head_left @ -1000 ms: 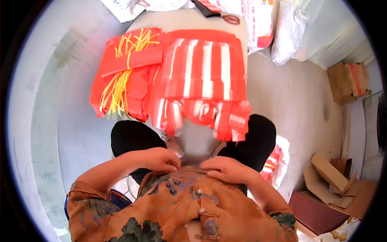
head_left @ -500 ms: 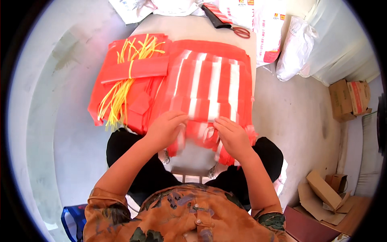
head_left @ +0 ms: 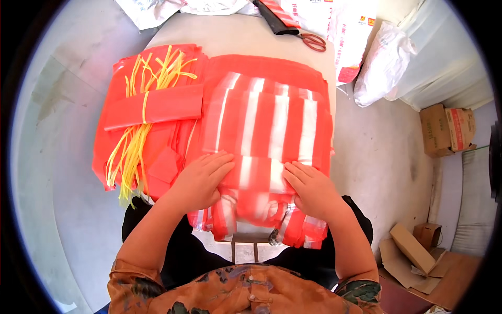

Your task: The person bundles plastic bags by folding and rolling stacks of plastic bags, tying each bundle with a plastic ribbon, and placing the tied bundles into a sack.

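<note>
A stack of red-and-white striped plastic bags (head_left: 266, 120) lies over a larger red pile (head_left: 272, 62). My left hand (head_left: 201, 180) rests on the left side of the striped stack's near part, fingers stretched out and palm down. On its right side, my right hand (head_left: 314, 188) lies much the same way, fingers extended. Between the hands the plastic is slightly blurred. Crumpled striped ends (head_left: 256, 214) hang toward my lap. To the left, a folded red strip (head_left: 157, 106) tied round yellow strings (head_left: 137, 149) sits on another red plastic pile (head_left: 117, 78).
Scissors (head_left: 312, 42) with reddish-brown handles and a black-and-red item (head_left: 277, 21) are at the table's (head_left: 219, 34) far right. White printed sacks (head_left: 350, 47) and a white bundle (head_left: 381, 65) stand beyond. Cardboard boxes (head_left: 447, 131) and opened cardboard (head_left: 413, 261) sit on the right.
My hands have gone from the stack's near edge, fingers bent, to lying flat on it, slightly farther apart. The crumpled ends reach closer to my body. The view has shifted a little.
</note>
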